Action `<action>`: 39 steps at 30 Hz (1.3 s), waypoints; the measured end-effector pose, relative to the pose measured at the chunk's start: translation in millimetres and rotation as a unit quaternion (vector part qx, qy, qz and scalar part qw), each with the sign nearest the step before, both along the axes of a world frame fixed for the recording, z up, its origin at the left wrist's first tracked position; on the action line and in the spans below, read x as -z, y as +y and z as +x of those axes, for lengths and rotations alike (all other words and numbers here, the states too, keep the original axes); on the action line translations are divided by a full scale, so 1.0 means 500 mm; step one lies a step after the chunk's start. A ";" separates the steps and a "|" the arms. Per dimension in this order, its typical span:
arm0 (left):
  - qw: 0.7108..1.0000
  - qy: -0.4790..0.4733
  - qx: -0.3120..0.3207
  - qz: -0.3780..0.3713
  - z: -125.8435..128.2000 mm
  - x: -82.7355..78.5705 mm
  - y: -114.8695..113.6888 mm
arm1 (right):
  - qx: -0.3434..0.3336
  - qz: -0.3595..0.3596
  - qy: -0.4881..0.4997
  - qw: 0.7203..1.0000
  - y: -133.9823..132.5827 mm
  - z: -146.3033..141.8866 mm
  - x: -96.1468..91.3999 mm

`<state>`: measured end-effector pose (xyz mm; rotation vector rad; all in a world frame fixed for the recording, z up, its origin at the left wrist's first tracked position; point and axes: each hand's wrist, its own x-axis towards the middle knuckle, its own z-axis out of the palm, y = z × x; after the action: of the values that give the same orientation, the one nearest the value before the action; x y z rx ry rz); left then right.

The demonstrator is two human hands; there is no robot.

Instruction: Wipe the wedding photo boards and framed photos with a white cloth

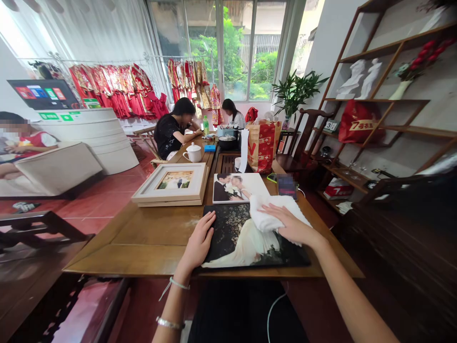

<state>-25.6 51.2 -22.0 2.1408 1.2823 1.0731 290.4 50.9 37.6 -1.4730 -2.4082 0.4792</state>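
A large dark photo print [250, 238] showing a figure in a white dress lies flat at the near edge of the wooden table [143, 238]. My left hand [199, 243] rests flat on its left edge, fingers stretched out. My right hand [291, 224] presses a white cloth [271, 212] onto the print's upper right part, fingers spread over the cloth. Just behind the print lies a smaller wedding photo [235, 187].
A stack of pale picture frames [171, 183] sits left of the photos. Farther back stand a white teapot [193, 153], a red gift bag [263, 144] and a phone [287, 186]. Two people sit at the table's far end. Shelves [374, 100] line the right wall.
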 end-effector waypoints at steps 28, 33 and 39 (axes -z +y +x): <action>1.000 0.017 0.005 0.003 0.000 0.002 0.002 | -0.057 0.091 0.073 0.992 0.008 0.031 0.036; 1.000 0.011 0.001 0.005 -0.001 0.005 0.003 | -0.035 0.103 0.097 0.989 0.093 0.044 0.040; 1.000 0.006 -0.001 -0.001 0.002 0.004 0.001 | -0.033 0.103 0.057 0.992 -0.015 0.037 0.046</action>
<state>-24.7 51.8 -24.0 2.1493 1.2914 1.0609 308.7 43.2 14.7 -1.2493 -2.3430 0.3080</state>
